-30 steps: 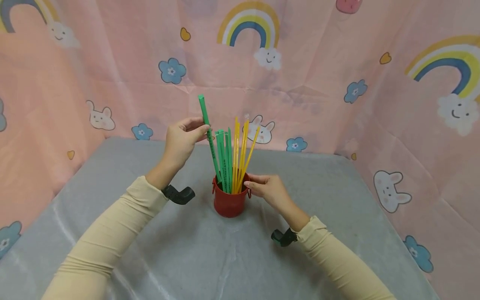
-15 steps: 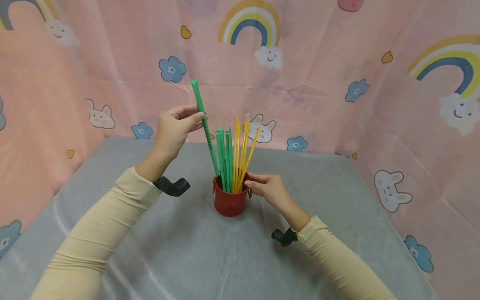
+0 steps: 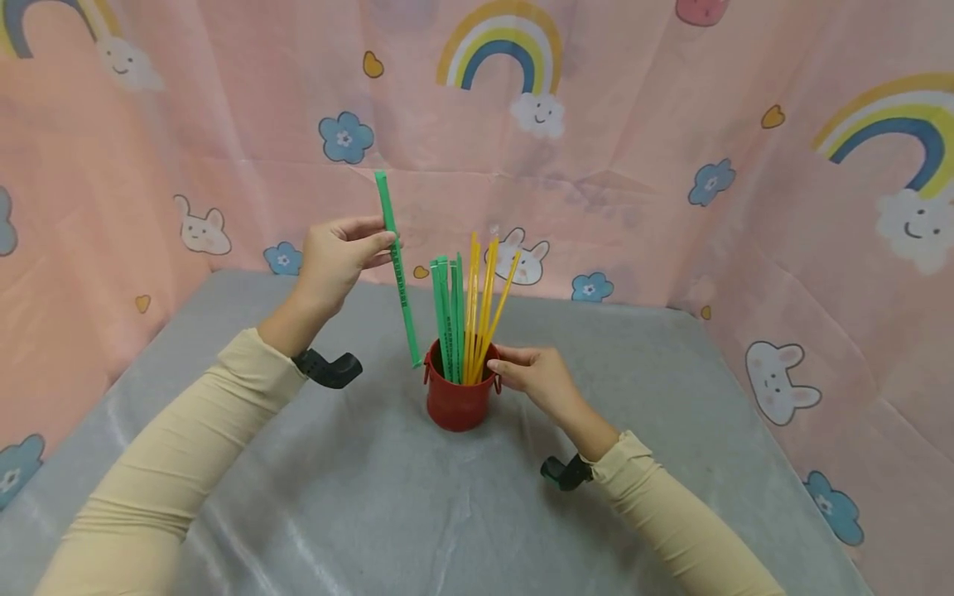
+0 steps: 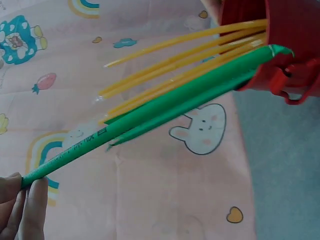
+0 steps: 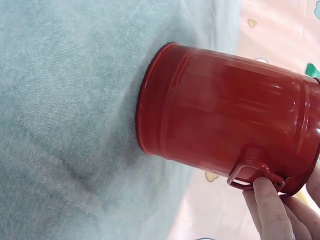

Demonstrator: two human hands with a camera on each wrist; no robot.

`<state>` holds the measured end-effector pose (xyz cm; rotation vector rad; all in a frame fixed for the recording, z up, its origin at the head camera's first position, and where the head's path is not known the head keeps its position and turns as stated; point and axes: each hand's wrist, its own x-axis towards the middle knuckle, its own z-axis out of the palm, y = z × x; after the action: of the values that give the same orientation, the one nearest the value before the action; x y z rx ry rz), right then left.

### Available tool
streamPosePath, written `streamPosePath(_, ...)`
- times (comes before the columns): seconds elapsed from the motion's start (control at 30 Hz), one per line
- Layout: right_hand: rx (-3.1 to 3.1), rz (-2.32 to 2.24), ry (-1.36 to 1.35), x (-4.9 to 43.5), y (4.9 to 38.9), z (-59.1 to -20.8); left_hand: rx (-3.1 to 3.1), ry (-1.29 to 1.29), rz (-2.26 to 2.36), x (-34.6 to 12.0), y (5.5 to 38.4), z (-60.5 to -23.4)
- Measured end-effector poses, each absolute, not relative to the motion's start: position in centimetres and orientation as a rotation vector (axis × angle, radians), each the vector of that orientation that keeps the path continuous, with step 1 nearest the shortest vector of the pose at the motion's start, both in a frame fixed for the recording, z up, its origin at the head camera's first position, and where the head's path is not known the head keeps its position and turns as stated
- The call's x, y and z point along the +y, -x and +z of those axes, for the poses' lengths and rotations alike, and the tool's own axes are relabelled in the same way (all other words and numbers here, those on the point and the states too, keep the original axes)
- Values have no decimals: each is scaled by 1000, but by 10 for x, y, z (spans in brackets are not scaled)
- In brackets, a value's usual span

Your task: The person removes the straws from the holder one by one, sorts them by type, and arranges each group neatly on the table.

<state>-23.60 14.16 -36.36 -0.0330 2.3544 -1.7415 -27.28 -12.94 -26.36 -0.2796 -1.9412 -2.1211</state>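
- Remote station: I watch a person's two bare hands working over a desk (image 3: 447,513) covered in grey cloth.
- Left hand (image 3: 335,252): I read the grip as grasping, thumb and fingers pinching one green straw (image 3: 400,281) along its upper part.
- Position of that straw: raised, near upright, its top leaning toward the person's left; dark print runs along its side. From the head view I place its lower end just beside the left edge of the red bucket (image 3: 457,407), near rim height. Contact with the rim: I cannot tell.
- Right hand (image 3: 538,374): I log the grip as grasping the bucket's right side near the rim. On the right wrist view I see a fingertip against the small loop handle (image 5: 241,166).
- Bucket: upright on the cloth. I find a bunch of green straws (image 3: 447,314) on its left side and yellow straws (image 3: 487,290) on its right, all protruding above the rim; one yellow leans outward to the right.
- Surroundings: I note cream sleeves (image 3: 179,447), a black wrist mount (image 3: 328,369) on each arm, and a pink backdrop (image 3: 619,99) printed with rainbows (image 3: 499,29) and rabbits (image 3: 204,232).
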Motion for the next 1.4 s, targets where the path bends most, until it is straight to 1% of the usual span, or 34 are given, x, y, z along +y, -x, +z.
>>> streamPosePath(0.43,2349,-1750,48,141,235,-363,-2084,193,-2189,-141,284,-282)
streamPosePath(1.0,2350,-1759,23,141,236,-365,-2294,-60,-2257,-146,300,-305)
streamPosePath(1.4,2376,-1729,29,141,234,-363,-2497,-43,-2224,-147,308,-331)
